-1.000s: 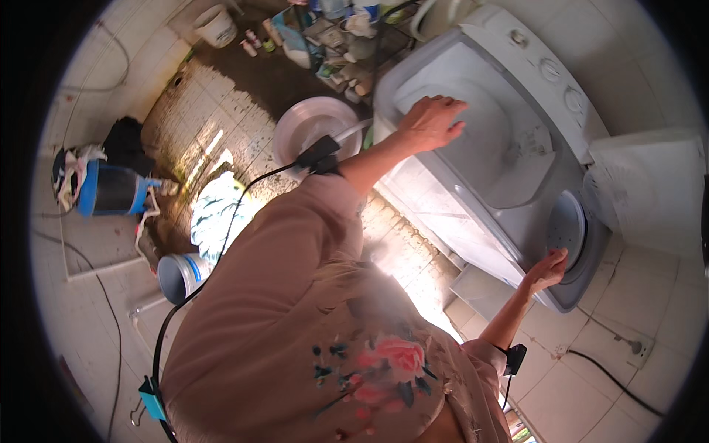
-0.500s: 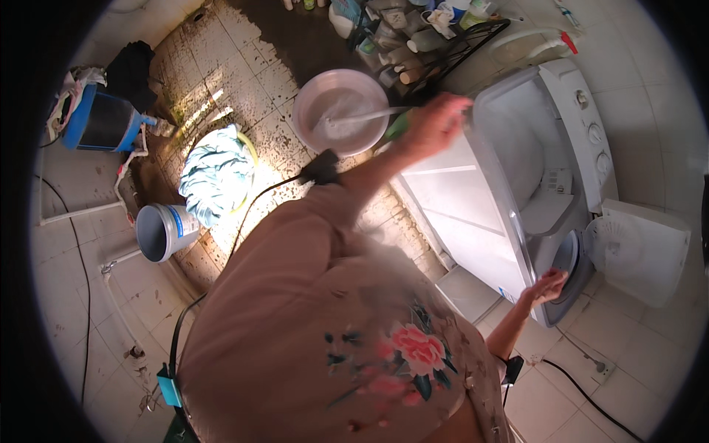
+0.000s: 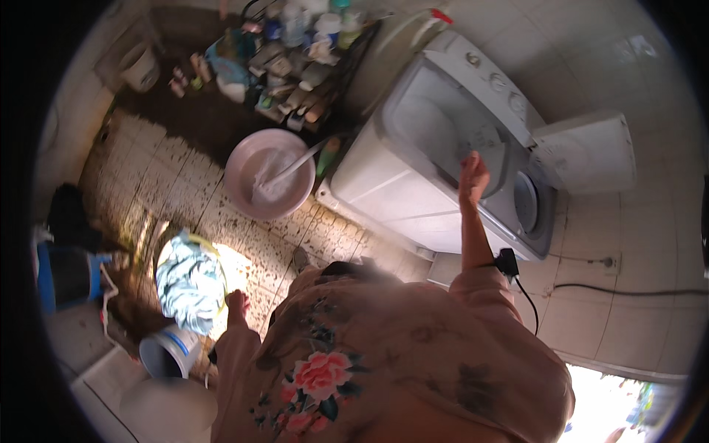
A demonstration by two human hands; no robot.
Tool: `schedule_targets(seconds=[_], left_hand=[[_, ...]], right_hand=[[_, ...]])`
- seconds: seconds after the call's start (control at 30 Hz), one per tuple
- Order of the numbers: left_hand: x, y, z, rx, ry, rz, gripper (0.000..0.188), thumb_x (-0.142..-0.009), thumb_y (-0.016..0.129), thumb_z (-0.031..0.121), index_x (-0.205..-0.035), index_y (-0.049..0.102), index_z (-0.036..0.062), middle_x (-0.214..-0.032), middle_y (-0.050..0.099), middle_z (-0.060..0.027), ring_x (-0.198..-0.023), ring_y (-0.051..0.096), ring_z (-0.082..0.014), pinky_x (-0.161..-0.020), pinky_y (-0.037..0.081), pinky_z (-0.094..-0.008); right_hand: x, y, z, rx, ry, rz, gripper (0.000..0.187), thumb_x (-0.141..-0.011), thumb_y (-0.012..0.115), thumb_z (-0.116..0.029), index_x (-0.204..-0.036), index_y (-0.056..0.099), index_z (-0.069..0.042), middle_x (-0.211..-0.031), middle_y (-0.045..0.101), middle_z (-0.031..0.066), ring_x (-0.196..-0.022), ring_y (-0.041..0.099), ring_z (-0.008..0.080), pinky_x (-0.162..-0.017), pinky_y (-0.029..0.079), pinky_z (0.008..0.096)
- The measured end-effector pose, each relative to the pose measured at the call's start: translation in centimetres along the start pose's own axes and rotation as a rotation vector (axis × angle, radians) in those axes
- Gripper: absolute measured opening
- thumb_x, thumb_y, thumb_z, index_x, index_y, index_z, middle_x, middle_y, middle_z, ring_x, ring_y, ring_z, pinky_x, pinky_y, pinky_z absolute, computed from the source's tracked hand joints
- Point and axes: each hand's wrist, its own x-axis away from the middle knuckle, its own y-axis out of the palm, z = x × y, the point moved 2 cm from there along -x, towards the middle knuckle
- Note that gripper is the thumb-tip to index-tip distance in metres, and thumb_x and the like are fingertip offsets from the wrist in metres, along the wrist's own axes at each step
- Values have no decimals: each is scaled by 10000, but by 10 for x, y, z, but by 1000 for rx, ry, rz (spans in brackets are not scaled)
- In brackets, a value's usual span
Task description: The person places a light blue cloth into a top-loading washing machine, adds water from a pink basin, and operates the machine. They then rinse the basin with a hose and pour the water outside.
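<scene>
A tiled washroom seen from above: the floor (image 3: 295,229) is laid in small pale square tiles, speckled and stained dark, with a patch of bright sunlight near its middle and a darker, wet-looking stretch toward the far wall. The walls are larger pale tiles; a black cable (image 3: 628,289) runs along the right-hand wall.

A grey-white twin-tub washing machine (image 3: 413,199) stands at an angle on the right, boxy, of smooth plastic, with round knobs along its back panel and one lid (image 3: 587,151) tipped up, flat and square. The right hand (image 3: 473,177) lies on the machine's top edge beside the open tub, fingers stretched out flat and close together, resting on the rim and holding nothing. The left hand (image 3: 236,303) hangs low over the floor just beside a crumpled bundle of pale blue and white cloth (image 3: 190,280); its fingers are too blurred to tell whether they are curled or gripping anything.

A round pink plastic basin (image 3: 269,173) sits on the floor left of the machine, with whitish cloth and a long pale handle lying in it. Behind it a dark wire rack (image 3: 310,59) is crowded with bottles and tubs. A small grey-white bucket (image 3: 166,353) with a blue band stands near the cloth, and a blue container (image 3: 66,273) sits at the far left
</scene>
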Motion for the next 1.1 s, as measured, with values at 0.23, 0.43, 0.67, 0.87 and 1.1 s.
schedule_targets(seconds=[0.23, 0.43, 0.67, 0.87, 1.1], left_hand=[[32, 30, 46, 10, -142, 50, 121, -873, 483, 255, -854, 513, 140, -731, 551, 14, -590, 521, -141, -641, 429, -414], [20, 95, 110, -4, -77, -9, 116, -854, 488, 179, -744, 476, 143, -603, 507, 15, -527, 490, -114, -473, 380, -293], [9, 150, 143, -120, 44, -126, 133, -832, 551, 236, -808, 543, 105, -701, 564, -20, -650, 577, -157, -529, 450, -323], [-5, 134, 115, -166, -14, -40, 145, -861, 510, 237, -796, 534, 110, -669, 550, -9, -576, 555, -133, -466, 445, -291], [1, 98, 104, -12, -32, 106, 135, -873, 517, 229, -833, 537, 102, -711, 570, -23, -614, 571, -153, -530, 455, -327]], right_hand=[[-6, 7, 12, 187, 247, 48, 512, -916, 426, -408, -638, 594, -12, -557, 547, 127, -565, 550, 248, -570, 423, 355], [-6, 3, 10, 231, 244, 15, 507, -919, 404, -392, -623, 569, -16, -548, 534, 109, -543, 539, 232, -557, 417, 359], [-1, 0, -6, 255, 201, 10, 450, -906, 425, -367, -691, 574, -1, -610, 561, 162, -584, 562, 291, -586, 430, 381], [1, 3, 2, 339, 157, 48, 483, -916, 425, -411, -703, 611, -20, -630, 603, 127, -584, 564, 267, -585, 429, 383], [-8, 19, -19, 160, 337, -65, 437, -931, 426, -360, -724, 590, -12, -592, 541, 64, -537, 492, 158, -537, 398, 313]])
